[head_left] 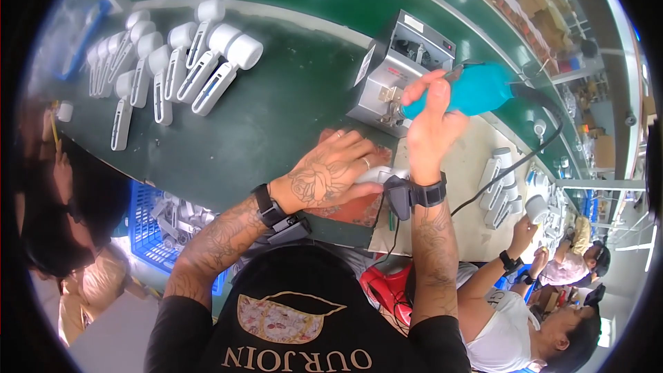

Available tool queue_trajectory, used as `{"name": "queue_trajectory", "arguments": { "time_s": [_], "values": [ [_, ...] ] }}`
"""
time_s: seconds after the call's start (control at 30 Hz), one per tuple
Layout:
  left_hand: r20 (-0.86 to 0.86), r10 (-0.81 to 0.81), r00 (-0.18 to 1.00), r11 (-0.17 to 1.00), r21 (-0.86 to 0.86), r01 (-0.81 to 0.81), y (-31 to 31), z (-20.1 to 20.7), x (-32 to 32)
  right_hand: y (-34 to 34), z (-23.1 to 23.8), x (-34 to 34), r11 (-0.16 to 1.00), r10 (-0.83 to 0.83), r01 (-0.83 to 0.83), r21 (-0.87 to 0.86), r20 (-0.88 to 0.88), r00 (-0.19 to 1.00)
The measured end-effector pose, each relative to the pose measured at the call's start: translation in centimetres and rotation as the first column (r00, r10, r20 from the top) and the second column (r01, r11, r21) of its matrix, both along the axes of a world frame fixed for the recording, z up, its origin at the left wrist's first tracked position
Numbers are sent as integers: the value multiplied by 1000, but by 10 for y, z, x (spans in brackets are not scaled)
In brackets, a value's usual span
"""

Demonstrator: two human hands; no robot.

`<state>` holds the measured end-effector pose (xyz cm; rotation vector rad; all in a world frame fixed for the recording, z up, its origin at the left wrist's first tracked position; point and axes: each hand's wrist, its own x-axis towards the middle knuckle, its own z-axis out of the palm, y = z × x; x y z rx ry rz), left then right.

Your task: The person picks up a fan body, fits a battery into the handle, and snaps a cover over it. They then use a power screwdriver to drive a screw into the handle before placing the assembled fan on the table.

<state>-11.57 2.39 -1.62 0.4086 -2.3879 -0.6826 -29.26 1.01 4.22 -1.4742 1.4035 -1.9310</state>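
Note:
My left hand [331,169] lies flat over a white plastic part [376,175] on a reddish mat [356,208] at the bench's near edge and holds it down. My right hand [431,114] is raised above it and grips a teal electric screwdriver [476,88], whose tip points left toward a small grey metal machine [400,69]. A black cable [525,159] trails from the tool's rear down to the right. Both wrists wear black bands.
Several white handheld fan bodies [186,62] lie in rows on the green bench at the back left. A blue crate [148,228] of parts sits under the bench. Co-workers sit at the right [525,304] and left [62,228]. More white parts [501,179] lie on the right.

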Motion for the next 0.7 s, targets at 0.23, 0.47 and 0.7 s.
{"name": "queue_trajectory", "arguments": {
  "time_s": [0.23, 0.47, 0.7],
  "values": [
    [39, 19, 999, 1000, 14, -20, -2, -5, 2, 29, 9, 15, 986, 35, -51, 157, 99, 994],
    [36, 21, 999, 1000, -5, -21, -2, -3, -1, 79, 3, 11, 995, 16, -36, 92, 213, 977],
    [59, 36, 998, 999, -16, -36, 0, 0, 0, 81, -6, 11, 987, 65, -92, 134, 193, 979]
  ]
}}
